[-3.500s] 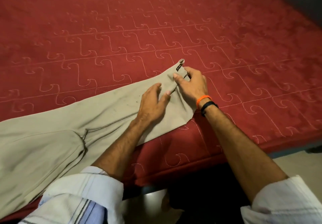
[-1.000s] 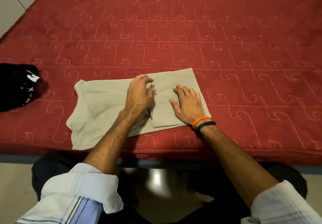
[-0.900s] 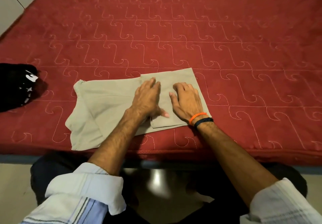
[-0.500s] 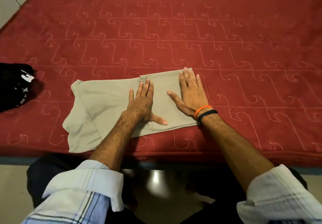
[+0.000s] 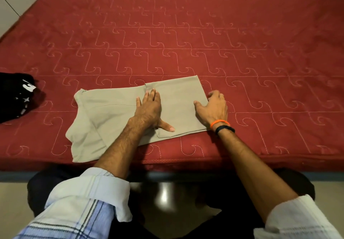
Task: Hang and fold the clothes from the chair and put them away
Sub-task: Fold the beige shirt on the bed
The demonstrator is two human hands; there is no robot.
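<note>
- Red quilted bedspread with swirl stitching fills most of what I see; its near edge runs across the lower part of the view, with pale floor below it.
- I see the folded khaki trousers lying flat on the spread close to that near edge, at about 6 o'clock from the middle of the bed. The part toward 3 o'clock is a neat rectangle; the part toward 9 o'clock is looser, with a rumpled corner.
- My left hand lies palm down on the middle of the trousers, fingers straight and close together, thumb stuck out toward 3 o'clock. It presses the cloth and grips nothing.
- My right hand sits at the trousers' 3 o'clock edge, thumb on the cloth, fingers curled over that edge. I cannot tell whether they pinch it.
- An orange band and a black band ring the right wrist.
- At 9 o'clock, well apart from the trousers, a black garment with white marks lies on the spread.
</note>
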